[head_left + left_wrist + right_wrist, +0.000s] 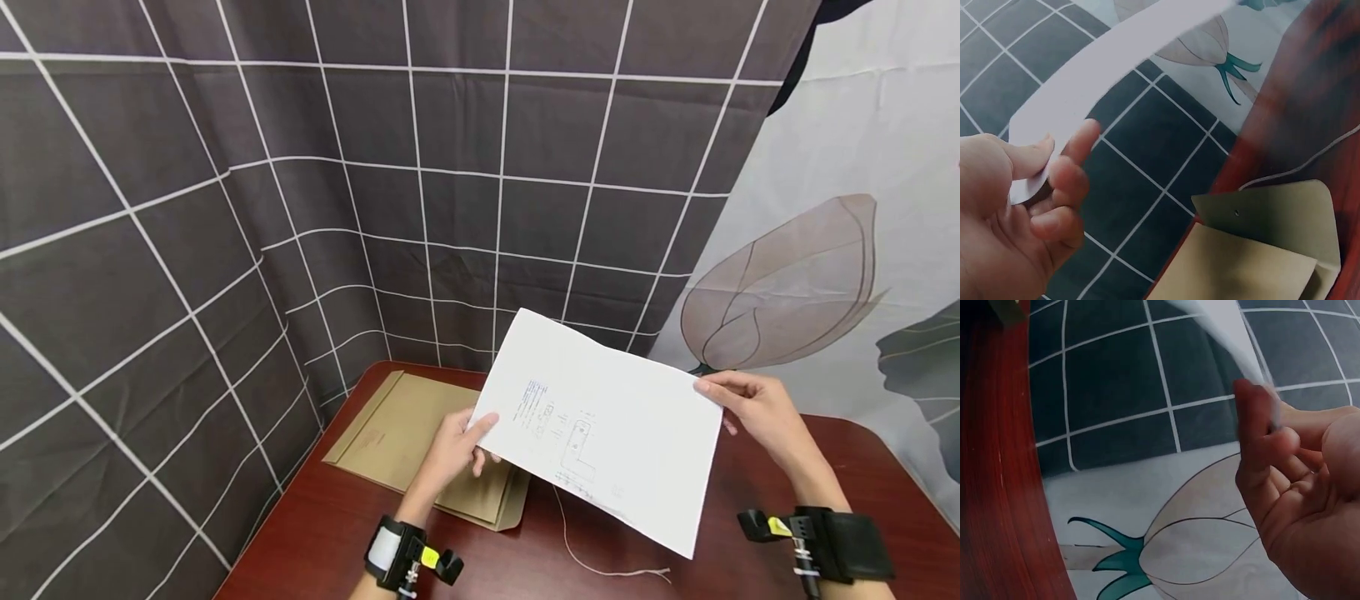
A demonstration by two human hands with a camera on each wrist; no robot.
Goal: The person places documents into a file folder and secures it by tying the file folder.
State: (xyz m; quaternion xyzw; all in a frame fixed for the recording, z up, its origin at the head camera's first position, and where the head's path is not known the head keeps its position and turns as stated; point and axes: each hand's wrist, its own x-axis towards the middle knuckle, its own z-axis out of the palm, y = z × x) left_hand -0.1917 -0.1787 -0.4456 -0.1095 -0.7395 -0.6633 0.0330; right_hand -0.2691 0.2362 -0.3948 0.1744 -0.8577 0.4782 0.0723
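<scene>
A: Start from the left. What do you see?

B: A dark cloth with white grid lines (360,192), hanging behind the red-brown table (855,458). On the table lies a flat brown envelope (397,429), its flap (513,502) folded out at the end nearer the person.

A: And the left hand (453,446)?

B: Just above the envelope, pinching the left edge of a white paper (607,417), thumb on top, fingers bent underneath. A black strap (393,554) circles that wrist.

A: Where is the paper, exactly?

B: In the air between both hands, tilted, clear of the tabletop. It carries a small outline drawing and some lines of writing, too tiny to read. Below it, a thin string (622,574) trails across the table.

A: Then the right hand (753,408)?

B: It's closed on the paper's upper right corner, thumb against fingers, with another black strap (847,543) on the wrist. Behind it, at far right, hangs a pale cloth (862,125) with a large pinkish flower bud (787,283).
</scene>
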